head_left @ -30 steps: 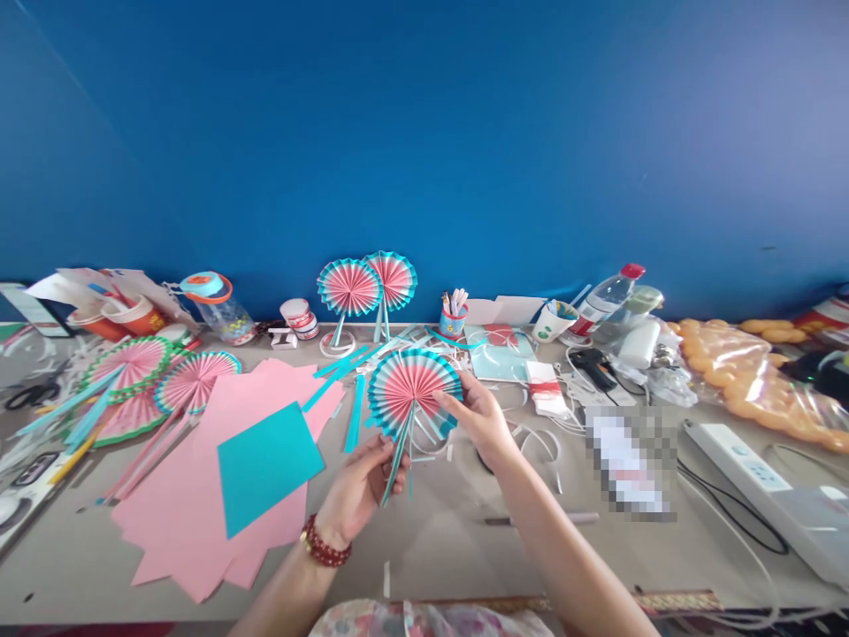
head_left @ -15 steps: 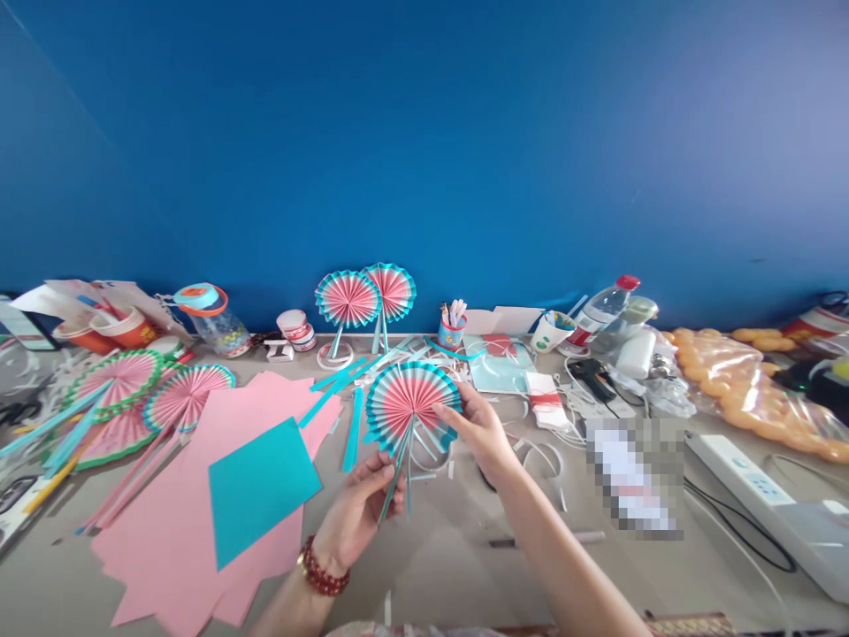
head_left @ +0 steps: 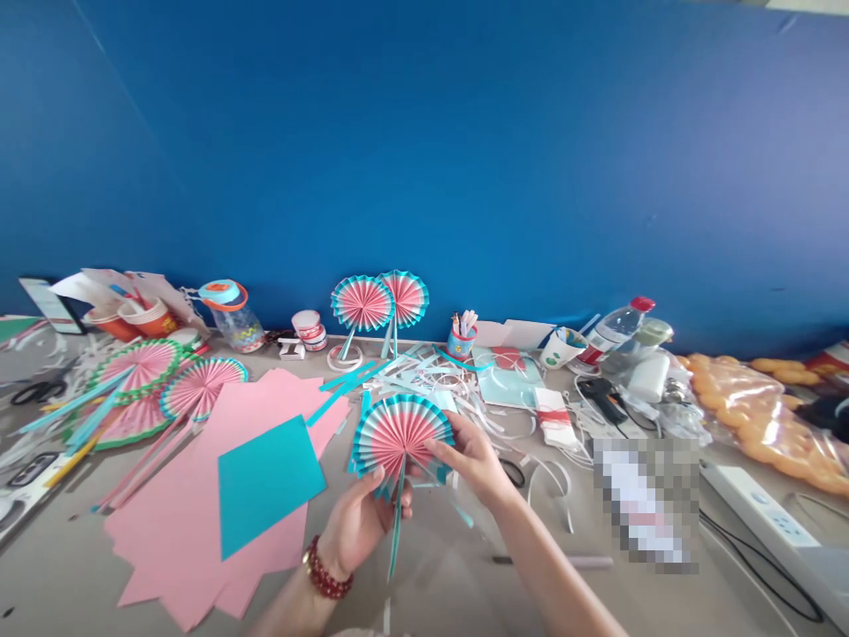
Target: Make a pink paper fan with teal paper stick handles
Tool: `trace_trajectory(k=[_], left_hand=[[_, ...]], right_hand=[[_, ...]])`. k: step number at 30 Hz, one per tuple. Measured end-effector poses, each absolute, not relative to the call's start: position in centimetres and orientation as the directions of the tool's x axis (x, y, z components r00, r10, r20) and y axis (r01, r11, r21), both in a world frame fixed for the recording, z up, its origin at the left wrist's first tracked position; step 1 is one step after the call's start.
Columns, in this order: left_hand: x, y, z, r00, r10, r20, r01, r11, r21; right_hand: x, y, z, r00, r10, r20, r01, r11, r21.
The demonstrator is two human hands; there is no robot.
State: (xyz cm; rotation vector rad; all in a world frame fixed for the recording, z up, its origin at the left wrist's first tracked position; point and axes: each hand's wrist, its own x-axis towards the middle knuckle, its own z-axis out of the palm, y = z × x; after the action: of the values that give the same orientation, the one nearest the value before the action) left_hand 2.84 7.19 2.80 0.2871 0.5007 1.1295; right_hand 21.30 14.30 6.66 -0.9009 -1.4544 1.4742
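Note:
A pleated paper fan (head_left: 401,429), pink in the middle and teal at its rim, is spread nearly into a full circle between my hands. My left hand (head_left: 364,513) grips its lower left part, the thumb on the front of the pleats. On the right edge, my right hand (head_left: 474,456) pinches the pleats between thumb and fingers. The fan's narrow teal handle (head_left: 395,540) points down below my left fingers. A teal paper sheet (head_left: 271,487) lies on a stack of pink paper (head_left: 165,531) to the left of my left hand.
Two finished-looking fans (head_left: 363,303) stand against the blue wall. More fans (head_left: 202,389) lie at the left. Paper strips (head_left: 417,376) litter the table behind my hands. A bottle (head_left: 614,332), a glue gun (head_left: 602,398) and a power strip (head_left: 762,504) are on the right.
The fan has come lower and slightly left with both hands. Its handle now hangs free below my left hand, which has shifted up onto the pleats. The camera view has tilted upward slightly.

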Motion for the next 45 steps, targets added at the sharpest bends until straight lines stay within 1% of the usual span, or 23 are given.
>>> trace_trajectory(k=[3,5,8,10,13,17,23,27,30,33,34,36,38,40,43,45], left_hand=[[2.8,7.3,2.8,0.288,0.905,-0.313,-0.773,0.413,0.482],[2.8,7.4,2.7,0.201,0.911,-0.360,-0.766,0.375,0.522],[2.8,7.5,2.6,0.068,0.921,-0.383,-0.749,0.301,0.590],[2.7,7.6,2.8,0.029,0.919,-0.394,-0.736,0.287,0.614],[2.4,7.8,3.4,0.009,0.914,-0.407,-0.719,0.288,0.632],[2.0,7.9,4.2,0.029,0.934,-0.357,-0.677,0.281,0.680],[1.5,8.1,4.6,-0.018,0.934,-0.356,-0.576,0.281,0.768],[1.4,8.4,5.0,0.008,0.942,-0.336,-0.506,0.294,0.811],[1.6,8.6,5.2,0.017,0.942,-0.335,-0.497,0.299,0.815],[1.9,8.6,5.3,-0.001,0.945,-0.327,-0.544,0.273,0.793],[1.9,8.7,5.4,-0.013,0.947,-0.321,-0.560,0.259,0.787],[2.0,8.8,5.6,-0.035,0.950,-0.309,-0.580,0.233,0.780],[2.0,9.0,5.9,-0.061,0.953,-0.298,-0.596,0.205,0.776],[1.9,9.2,6.0,-0.089,0.950,-0.298,-0.612,0.184,0.769],[1.8,9.6,5.9,-0.124,0.947,-0.297,-0.625,0.158,0.765],[1.8,9.7,5.8,-0.123,0.949,-0.292,-0.615,0.158,0.772]], right_hand=[[21.3,14.2,6.3,-0.355,0.933,0.054,-0.083,0.026,-0.996],[21.3,14.1,6.2,-0.344,0.938,0.034,-0.089,0.003,-0.996],[21.5,14.0,6.2,-0.328,0.945,0.016,-0.100,-0.018,-0.995],[21.5,13.9,6.3,-0.321,0.947,0.013,-0.107,-0.023,-0.994],[21.7,13.7,6.4,-0.314,0.949,0.014,-0.136,-0.031,-0.990],[21.8,13.5,6.1,-0.315,0.949,0.007,-0.171,-0.050,-0.984],[21.9,13.4,5.6,-0.336,0.942,-0.009,-0.164,-0.068,-0.984],[21.8,13.2,5.5,-0.346,0.938,-0.018,-0.168,-0.081,-0.982],[21.8,12.8,5.1,-0.319,0.947,-0.036,-0.218,-0.110,-0.970],[21.9,12.1,4.1,-0.289,0.948,-0.132,-0.323,-0.227,-0.919],[22.0,11.8,3.8,-0.316,0.936,-0.153,-0.351,-0.265,-0.898],[22.1,11.3,3.2,-0.419,0.898,-0.137,-0.370,-0.306,-0.877],[22.1,10.8,2.8,-0.522,0.846,-0.103,-0.340,-0.318,-0.885],[22.0,10.4,2.6,-0.577,0.808,-0.117,-0.290,-0.336,-0.896],[21.9,10.0,2.7,-0.565,0.808,-0.165,-0.240,-0.353,-0.904],[21.9,9.9,3.0,-0.535,0.825,-0.182,-0.207,-0.337,-0.918]])
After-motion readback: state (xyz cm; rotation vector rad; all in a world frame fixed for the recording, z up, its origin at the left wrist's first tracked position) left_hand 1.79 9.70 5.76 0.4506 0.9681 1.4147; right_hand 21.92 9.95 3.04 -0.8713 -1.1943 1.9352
